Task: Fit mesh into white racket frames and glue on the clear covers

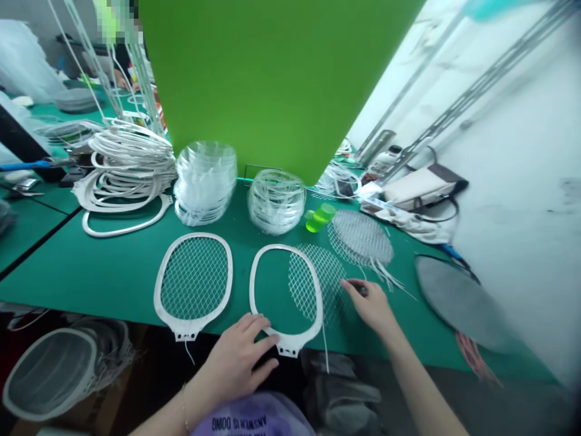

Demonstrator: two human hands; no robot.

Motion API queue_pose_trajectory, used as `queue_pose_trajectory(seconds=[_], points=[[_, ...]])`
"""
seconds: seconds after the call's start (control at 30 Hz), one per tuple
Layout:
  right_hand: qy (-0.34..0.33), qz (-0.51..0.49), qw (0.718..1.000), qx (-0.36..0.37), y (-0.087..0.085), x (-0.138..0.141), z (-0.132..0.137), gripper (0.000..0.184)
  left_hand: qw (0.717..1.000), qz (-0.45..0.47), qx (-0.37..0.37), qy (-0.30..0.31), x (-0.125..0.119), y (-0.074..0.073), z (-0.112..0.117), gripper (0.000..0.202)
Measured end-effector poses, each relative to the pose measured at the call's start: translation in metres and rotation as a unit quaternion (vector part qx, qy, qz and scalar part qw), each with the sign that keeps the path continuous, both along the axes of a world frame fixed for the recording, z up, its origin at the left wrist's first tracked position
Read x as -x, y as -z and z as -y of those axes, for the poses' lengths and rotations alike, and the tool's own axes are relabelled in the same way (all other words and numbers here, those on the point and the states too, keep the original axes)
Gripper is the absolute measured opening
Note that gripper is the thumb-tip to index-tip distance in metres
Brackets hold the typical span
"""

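In the head view my left hand (247, 351) lies at the lower left of a white oval frame (253, 278), fingers apart, fingertips on its rim. This frame has a tab with holes at the bottom. My right hand (370, 303) pinches the right edge of a round white wire mesh (333, 272). The mesh lies partly under the frame's right side, and a pale strip (325, 348) hangs from it over the table edge. To the left sits another white frame with mesh inside it (193, 278).
A stack of round meshes (361, 236) lies behind my right hand, near a green bottle (320, 217). Piles of clear rings (278, 203), clear ovals (206, 181) and white frames (131, 163) line the back. A green panel (272, 79) stands behind. A dark mesh disc (458, 303) lies right.
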State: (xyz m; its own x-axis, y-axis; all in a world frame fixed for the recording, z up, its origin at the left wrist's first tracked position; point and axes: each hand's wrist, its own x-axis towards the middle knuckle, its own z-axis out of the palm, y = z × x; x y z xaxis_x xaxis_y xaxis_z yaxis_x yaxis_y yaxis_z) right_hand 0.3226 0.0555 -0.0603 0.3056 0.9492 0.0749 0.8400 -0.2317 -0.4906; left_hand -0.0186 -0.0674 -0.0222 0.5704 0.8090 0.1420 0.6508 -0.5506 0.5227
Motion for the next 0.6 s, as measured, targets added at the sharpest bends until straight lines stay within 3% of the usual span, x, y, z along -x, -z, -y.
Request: queue_pose_trajectory(seconds=[0.13,0.3,0.47,0.53,0.6], points=[[-0.006,-0.078,0.997,0.023,-0.006,0.010,-0.001,0.048,0.998,0.050,-0.015,-0.025,-0.002,-0.002,-0.001,0.024],[0.009,-0.122,0.992,0.000,-0.011,0.016,-0.001,0.050,0.977,0.081,0.002,-0.195,-0.025,-0.010,-0.035,0.050],[-0.010,-0.140,0.990,-0.013,-0.010,0.023,0.007,0.049,0.970,0.102,0.100,-0.195,-0.045,-0.015,-0.080,0.069],[-0.014,-0.152,0.988,-0.014,-0.012,0.025,0.012,0.053,0.949,0.169,0.171,-0.206,-0.051,-0.017,-0.087,0.073],[0.020,-0.163,0.986,-0.031,-0.017,0.026,0.017,0.060,0.900,0.276,0.246,-0.230,-0.056,-0.019,-0.089,0.077]])
